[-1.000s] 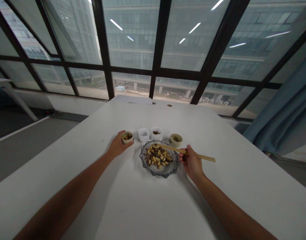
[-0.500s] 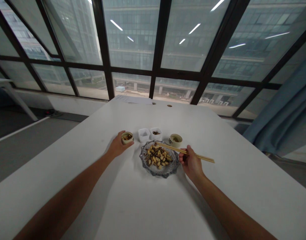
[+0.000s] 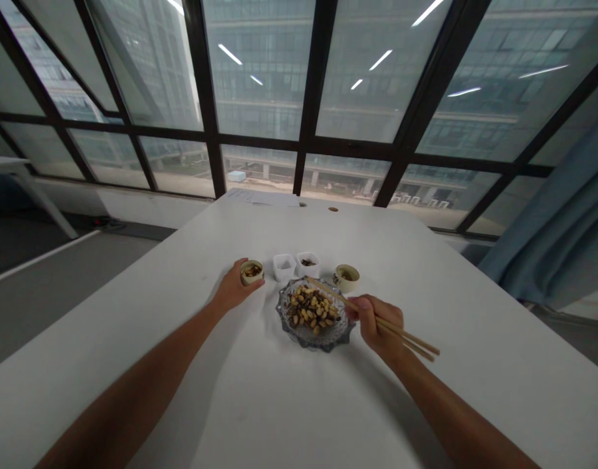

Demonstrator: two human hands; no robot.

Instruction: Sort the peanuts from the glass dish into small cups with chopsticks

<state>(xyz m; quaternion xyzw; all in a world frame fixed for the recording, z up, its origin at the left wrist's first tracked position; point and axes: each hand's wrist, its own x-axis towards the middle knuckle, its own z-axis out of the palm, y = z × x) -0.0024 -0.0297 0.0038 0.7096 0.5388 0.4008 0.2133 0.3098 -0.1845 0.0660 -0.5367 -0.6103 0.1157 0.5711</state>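
Note:
My left hand is wrapped round a small cream cup with nuts or seeds inside. In my right hand is a pair of wooden chopsticks, slanting down to the left. Their tips lie over the far edge of a scalloped glass plate. On that plate sits a heap of mixed nuts and dark seeds. Whether the tips pinch a piece is too small to tell.
Behind the plate stand two white square containers, a left one and a right one with dark seeds. A second cream cup is to their right. Papers lie at the white table's far end, by the windows. A blue curtain hangs at right.
My right hand has turned, so the chopsticks' rear ends swing down and right and now show apart. The tips stay near the plate's far edge. My left hand still holds the cup.

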